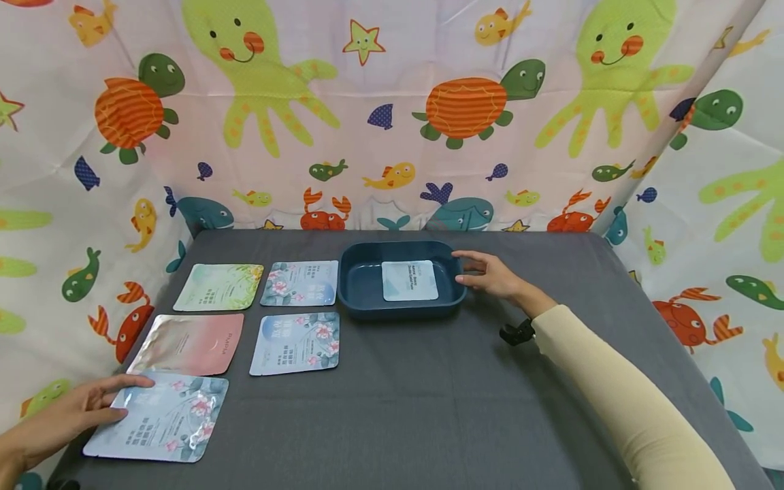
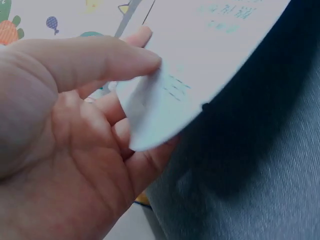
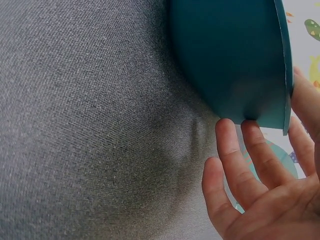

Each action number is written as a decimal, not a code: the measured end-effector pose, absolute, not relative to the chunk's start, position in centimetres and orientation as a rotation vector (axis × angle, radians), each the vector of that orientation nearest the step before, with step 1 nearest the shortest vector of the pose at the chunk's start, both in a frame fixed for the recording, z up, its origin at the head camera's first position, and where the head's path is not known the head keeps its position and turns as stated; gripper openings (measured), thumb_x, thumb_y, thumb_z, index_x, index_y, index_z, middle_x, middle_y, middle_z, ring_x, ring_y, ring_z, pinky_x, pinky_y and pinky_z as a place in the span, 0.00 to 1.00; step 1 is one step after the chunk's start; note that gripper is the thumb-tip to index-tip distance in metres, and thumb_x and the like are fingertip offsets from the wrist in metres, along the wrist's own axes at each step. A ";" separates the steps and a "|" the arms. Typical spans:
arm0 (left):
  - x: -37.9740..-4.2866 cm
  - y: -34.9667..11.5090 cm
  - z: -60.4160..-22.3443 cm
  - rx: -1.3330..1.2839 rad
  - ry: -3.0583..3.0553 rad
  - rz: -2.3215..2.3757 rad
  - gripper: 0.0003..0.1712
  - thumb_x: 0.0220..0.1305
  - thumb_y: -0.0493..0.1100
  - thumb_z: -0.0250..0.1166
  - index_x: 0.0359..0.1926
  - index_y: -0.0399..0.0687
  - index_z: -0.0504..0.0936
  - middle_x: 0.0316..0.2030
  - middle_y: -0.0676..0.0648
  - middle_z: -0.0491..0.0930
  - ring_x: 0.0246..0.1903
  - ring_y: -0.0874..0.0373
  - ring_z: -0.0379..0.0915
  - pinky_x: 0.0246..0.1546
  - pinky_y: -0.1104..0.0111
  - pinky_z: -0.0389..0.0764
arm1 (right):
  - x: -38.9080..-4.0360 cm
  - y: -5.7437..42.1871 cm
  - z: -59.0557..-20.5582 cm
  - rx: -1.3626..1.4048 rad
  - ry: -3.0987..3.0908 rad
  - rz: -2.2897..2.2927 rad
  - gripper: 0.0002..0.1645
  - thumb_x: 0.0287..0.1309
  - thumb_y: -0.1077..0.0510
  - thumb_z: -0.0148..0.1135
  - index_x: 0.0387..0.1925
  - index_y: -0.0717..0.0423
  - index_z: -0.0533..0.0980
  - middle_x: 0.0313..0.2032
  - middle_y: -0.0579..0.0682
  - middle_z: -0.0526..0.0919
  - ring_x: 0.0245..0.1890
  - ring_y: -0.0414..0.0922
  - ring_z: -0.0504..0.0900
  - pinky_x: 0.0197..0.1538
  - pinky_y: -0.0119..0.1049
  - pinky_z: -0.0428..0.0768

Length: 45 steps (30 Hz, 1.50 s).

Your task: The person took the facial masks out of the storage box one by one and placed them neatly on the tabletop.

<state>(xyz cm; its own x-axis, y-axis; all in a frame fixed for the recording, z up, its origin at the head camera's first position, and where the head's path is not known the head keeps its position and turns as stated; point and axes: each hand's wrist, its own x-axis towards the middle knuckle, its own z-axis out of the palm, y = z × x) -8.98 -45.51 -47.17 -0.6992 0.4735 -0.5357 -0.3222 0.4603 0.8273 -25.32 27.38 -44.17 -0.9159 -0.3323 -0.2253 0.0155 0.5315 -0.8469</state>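
Observation:
At the near left, my left hand [image 1: 82, 407] pinches the left edge of a pale blue floral sheet-mask packet [image 1: 174, 422], thumb on top. The left wrist view shows the packet's pale face [image 2: 165, 107] bending near the thumb, lifted off the cloth at that corner. My right hand [image 1: 490, 273] holds the right end of a dark blue rectangular basin [image 1: 398, 313], thumb over the rim and other fingertips against the outer wall, as the right wrist view shows. Inside the basin lies a small pale blue packet [image 1: 410, 280] with printed lettering.
Left of the basin lie two blue floral packets [image 1: 300, 284], one behind the other, a green-and-white packet [image 1: 218, 287] and a pink packet [image 1: 186, 344]. Grey cloth [image 1: 398, 408] covers the table. A curtain printed with sea animals [image 1: 392, 82] surrounds the back and sides.

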 end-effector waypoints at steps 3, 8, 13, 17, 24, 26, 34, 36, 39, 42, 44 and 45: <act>-8.7 -45.8 -47.4 0.099 2.028 1.238 0.31 0.76 0.39 0.54 0.47 0.98 0.72 0.25 0.50 0.64 0.35 0.59 0.79 0.32 0.72 0.77 | -25.4 27.3 -44.1 -0.256 2.407 -1.340 0.37 0.71 0.54 0.61 0.76 0.49 0.60 0.74 0.65 0.62 0.74 0.64 0.63 0.67 0.64 0.71; -8.7 -45.9 -47.6 0.034 2.047 1.162 0.22 0.76 0.44 0.56 0.60 0.80 0.76 0.33 0.49 0.70 0.36 0.59 0.75 0.34 0.70 0.76 | -25.4 27.3 -44.1 -0.248 2.399 -1.332 0.37 0.71 0.55 0.61 0.77 0.50 0.60 0.74 0.66 0.63 0.73 0.64 0.64 0.68 0.64 0.70; -9.1 -45.1 -47.5 -0.104 2.104 1.034 0.38 0.76 0.54 0.55 0.73 0.31 0.58 0.54 0.26 0.74 0.44 0.55 0.76 0.47 0.59 0.86 | -25.4 27.2 -43.9 -0.257 2.397 -1.325 0.37 0.71 0.55 0.60 0.77 0.50 0.59 0.74 0.67 0.62 0.74 0.65 0.62 0.68 0.65 0.70; -9.4 -44.5 -46.8 -0.151 2.140 0.922 0.43 0.76 0.59 0.53 0.74 0.31 0.55 0.63 0.14 0.56 0.48 0.48 0.75 0.49 0.48 0.84 | -25.3 27.2 -43.9 -0.259 2.400 -1.324 0.37 0.72 0.55 0.59 0.77 0.50 0.59 0.74 0.67 0.61 0.74 0.65 0.62 0.68 0.65 0.69; -9.2 -43.8 -45.7 -0.160 2.167 0.832 0.45 0.76 0.61 0.52 0.76 0.33 0.52 0.64 0.13 0.47 0.52 0.35 0.70 0.49 0.45 0.83 | -25.5 27.1 -44.0 -0.266 2.402 -1.318 0.37 0.71 0.54 0.60 0.77 0.50 0.59 0.73 0.67 0.63 0.73 0.64 0.64 0.68 0.64 0.70; -9.1 -43.8 -45.6 -0.157 2.173 0.832 0.45 0.77 0.61 0.51 0.76 0.32 0.50 0.65 0.13 0.45 0.53 0.32 0.69 0.49 0.44 0.83 | -25.6 27.1 -44.1 -0.265 2.402 -1.321 0.37 0.71 0.54 0.60 0.77 0.50 0.60 0.73 0.67 0.64 0.73 0.64 0.65 0.67 0.64 0.71; -10.0 -44.4 -45.4 -0.131 2.347 0.656 0.52 0.76 0.66 0.47 0.74 0.23 0.45 0.65 0.13 0.47 0.51 0.25 0.71 0.48 0.46 0.84 | -25.7 27.3 -44.0 -0.255 2.398 -1.327 0.37 0.71 0.54 0.61 0.76 0.49 0.60 0.74 0.67 0.63 0.73 0.64 0.64 0.68 0.64 0.70; -10.4 -44.3 -45.1 -0.144 2.373 0.673 0.51 0.77 0.66 0.45 0.74 0.22 0.45 0.66 0.13 0.47 0.52 0.26 0.70 0.47 0.48 0.85 | -25.6 27.3 -44.0 -0.256 2.397 -1.327 0.37 0.71 0.54 0.60 0.77 0.49 0.60 0.73 0.67 0.63 0.73 0.64 0.64 0.68 0.64 0.70; -11.1 -43.8 -44.6 -0.160 2.412 0.717 0.50 0.77 0.66 0.44 0.74 0.24 0.46 0.66 0.14 0.49 0.50 0.30 0.71 0.47 0.49 0.85 | -25.5 27.3 -43.9 -0.255 2.396 -1.328 0.37 0.71 0.55 0.60 0.77 0.50 0.60 0.73 0.67 0.63 0.73 0.64 0.64 0.68 0.64 0.70; -11.7 -43.0 -44.0 -0.123 2.466 0.768 0.48 0.77 0.64 0.45 0.75 0.25 0.48 0.66 0.14 0.50 0.50 0.34 0.74 0.48 0.50 0.85 | -25.3 27.3 -43.9 -0.252 2.395 -1.331 0.37 0.71 0.56 0.60 0.77 0.50 0.60 0.73 0.68 0.63 0.73 0.65 0.64 0.68 0.64 0.70; -12.1 -42.3 -43.6 -0.064 2.514 0.801 0.45 0.78 0.61 0.46 0.75 0.26 0.50 0.67 0.15 0.52 0.50 0.36 0.75 0.48 0.49 0.85 | -25.3 27.3 -43.9 -0.247 2.394 -1.335 0.37 0.71 0.56 0.60 0.77 0.51 0.60 0.74 0.67 0.63 0.74 0.65 0.63 0.68 0.64 0.70; -12.3 -42.0 -43.5 -0.029 2.541 0.813 0.44 0.78 0.60 0.46 0.74 0.26 0.51 0.67 0.15 0.53 0.50 0.37 0.75 0.48 0.48 0.85 | -25.3 27.3 -43.9 -0.246 2.394 -1.336 0.37 0.71 0.56 0.60 0.77 0.51 0.60 0.74 0.67 0.63 0.74 0.65 0.63 0.68 0.64 0.70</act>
